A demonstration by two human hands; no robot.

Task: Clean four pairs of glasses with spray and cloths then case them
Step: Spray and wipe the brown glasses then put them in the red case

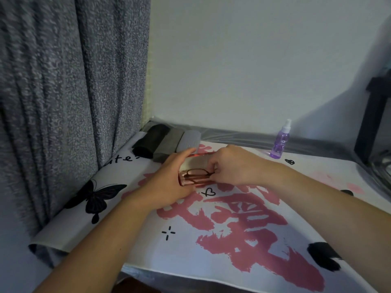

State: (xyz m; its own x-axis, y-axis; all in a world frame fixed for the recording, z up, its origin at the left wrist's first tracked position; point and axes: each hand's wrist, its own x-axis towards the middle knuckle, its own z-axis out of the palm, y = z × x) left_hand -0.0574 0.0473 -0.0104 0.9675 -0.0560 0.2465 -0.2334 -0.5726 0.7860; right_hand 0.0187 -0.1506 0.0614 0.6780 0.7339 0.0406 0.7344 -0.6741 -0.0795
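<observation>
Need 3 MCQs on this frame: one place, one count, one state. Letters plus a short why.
1. Where does the purple spray bottle stand?
A. far right of the mat, near the wall
B. inside the case
C. in the left hand

2. How many closed cases lie in the row at the back left?
A. one
B. three
C. five

3. The shiny rose-gold glasses case is:
A. shut
B. open, dark-framed glasses at its mouth
C. upside down

Answers:
1 A, it stands alone by the wall.
2 B, black, dark grey, light grey.
3 B, left hand grips it, right hand pinches the frame.
</observation>
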